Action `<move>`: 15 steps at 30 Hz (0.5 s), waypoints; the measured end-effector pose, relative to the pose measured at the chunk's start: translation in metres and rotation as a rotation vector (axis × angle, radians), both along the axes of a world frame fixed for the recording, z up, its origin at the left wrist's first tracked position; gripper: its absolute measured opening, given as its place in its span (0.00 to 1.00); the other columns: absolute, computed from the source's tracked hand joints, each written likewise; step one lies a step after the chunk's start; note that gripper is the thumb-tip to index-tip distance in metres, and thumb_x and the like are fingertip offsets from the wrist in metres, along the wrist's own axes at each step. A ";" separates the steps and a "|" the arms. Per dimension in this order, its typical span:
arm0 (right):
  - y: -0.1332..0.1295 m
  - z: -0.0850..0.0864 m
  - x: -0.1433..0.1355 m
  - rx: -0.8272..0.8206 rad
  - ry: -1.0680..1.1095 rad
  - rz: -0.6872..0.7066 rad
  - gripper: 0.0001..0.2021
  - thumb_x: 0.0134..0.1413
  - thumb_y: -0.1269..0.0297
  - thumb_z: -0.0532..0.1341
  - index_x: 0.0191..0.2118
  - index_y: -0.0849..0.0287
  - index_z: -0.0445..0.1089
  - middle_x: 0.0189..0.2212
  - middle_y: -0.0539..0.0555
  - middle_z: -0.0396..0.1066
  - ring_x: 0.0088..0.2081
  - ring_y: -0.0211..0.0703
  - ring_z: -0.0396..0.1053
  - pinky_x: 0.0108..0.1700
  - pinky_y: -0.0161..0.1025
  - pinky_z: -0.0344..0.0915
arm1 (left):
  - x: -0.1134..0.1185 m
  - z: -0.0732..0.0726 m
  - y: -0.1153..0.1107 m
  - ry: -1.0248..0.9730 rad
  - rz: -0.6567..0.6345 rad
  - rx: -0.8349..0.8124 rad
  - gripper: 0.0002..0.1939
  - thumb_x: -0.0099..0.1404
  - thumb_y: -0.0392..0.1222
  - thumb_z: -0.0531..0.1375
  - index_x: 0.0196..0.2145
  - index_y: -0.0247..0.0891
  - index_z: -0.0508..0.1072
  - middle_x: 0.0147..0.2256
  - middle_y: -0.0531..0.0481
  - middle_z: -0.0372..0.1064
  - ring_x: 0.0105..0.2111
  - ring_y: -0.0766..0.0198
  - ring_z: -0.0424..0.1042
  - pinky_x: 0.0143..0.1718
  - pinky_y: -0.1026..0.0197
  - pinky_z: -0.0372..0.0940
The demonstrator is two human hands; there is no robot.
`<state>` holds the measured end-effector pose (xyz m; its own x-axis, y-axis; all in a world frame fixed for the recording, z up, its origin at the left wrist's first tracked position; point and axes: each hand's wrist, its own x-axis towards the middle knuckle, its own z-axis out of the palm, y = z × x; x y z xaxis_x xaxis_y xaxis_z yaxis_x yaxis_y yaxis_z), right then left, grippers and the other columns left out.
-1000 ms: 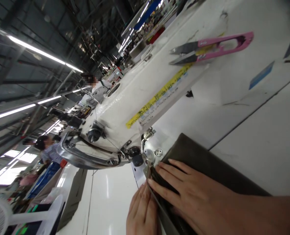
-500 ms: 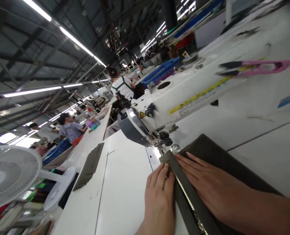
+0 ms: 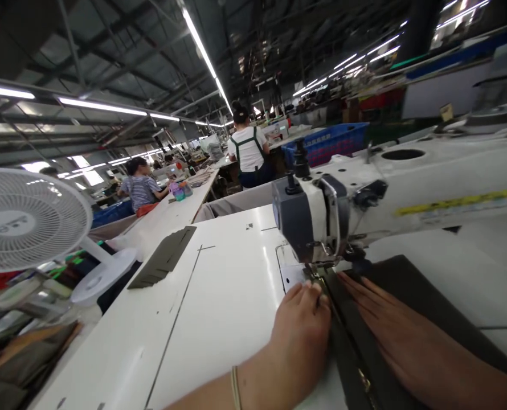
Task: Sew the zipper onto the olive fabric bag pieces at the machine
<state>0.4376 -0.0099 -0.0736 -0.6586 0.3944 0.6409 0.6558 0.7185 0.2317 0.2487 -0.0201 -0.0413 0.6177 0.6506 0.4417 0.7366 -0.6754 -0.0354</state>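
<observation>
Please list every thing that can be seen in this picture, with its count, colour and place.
sewing machine: one, white with grey head, right on the table
dark fabric: one piece, olive-brown, under the machine head
zipper: one, metal teeth, along the fabric edge
cut pieces: one stack, dark, left part of the table
table: one, white
fan: one, white, far left
basket: one, blue, behind the machine
co-workers: two, seated behind, backs turned
left hand: on the fabric edge, a thin band at the wrist
right hand: flat on the fabric
</observation>
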 end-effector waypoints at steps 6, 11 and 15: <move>0.001 -0.003 0.001 -0.044 0.035 0.013 0.33 0.58 0.69 0.47 0.67 0.70 0.35 0.53 0.63 0.67 0.51 0.48 0.68 0.51 0.48 0.67 | 0.000 -0.007 0.003 -0.024 -0.004 0.031 0.13 0.70 0.31 0.48 0.43 0.28 0.71 0.45 0.38 0.70 0.47 0.58 0.71 0.54 0.55 0.66; 0.000 -0.003 0.002 -0.097 0.054 0.016 0.33 0.59 0.69 0.47 0.68 0.67 0.35 0.55 0.62 0.64 0.52 0.47 0.67 0.52 0.47 0.66 | 0.000 -0.006 0.005 -0.054 -0.025 0.080 0.14 0.70 0.30 0.47 0.41 0.27 0.71 0.44 0.39 0.71 0.46 0.58 0.71 0.53 0.57 0.66; -0.001 0.005 0.002 -0.065 0.037 0.015 0.33 0.58 0.70 0.47 0.67 0.69 0.36 0.53 0.63 0.67 0.51 0.47 0.68 0.51 0.47 0.67 | 0.000 0.000 0.004 -0.047 -0.029 0.051 0.14 0.70 0.29 0.47 0.41 0.27 0.71 0.43 0.38 0.71 0.46 0.57 0.71 0.53 0.55 0.66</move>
